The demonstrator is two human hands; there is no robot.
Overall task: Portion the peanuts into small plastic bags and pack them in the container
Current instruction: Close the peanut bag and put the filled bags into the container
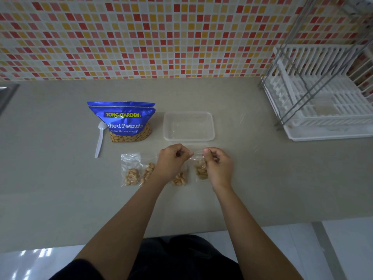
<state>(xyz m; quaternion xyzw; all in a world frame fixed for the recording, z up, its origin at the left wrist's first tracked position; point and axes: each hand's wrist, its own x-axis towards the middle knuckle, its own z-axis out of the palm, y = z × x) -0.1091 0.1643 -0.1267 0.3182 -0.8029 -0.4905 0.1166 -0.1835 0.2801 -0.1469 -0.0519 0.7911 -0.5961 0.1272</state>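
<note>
My left hand [173, 158] and my right hand [217, 164] pinch the top edge of a small clear bag of peanuts [200, 168] between them, just above the counter. Three more small bags with peanuts lie in a row to the left: one [131, 174], a second [148, 171] beside it, and a third [179, 178] partly under my left wrist. The blue peanut pouch [123, 120] stands behind them, with a white plastic spoon [100, 138] at its left. A clear plastic container [188, 126] sits just beyond my hands and holds nothing.
A white dish rack [323, 93] with a metal frame stands at the back right of the grey counter [60, 188]. A mosaic tile wall [141, 37] runs behind. The counter's front edge is near my body.
</note>
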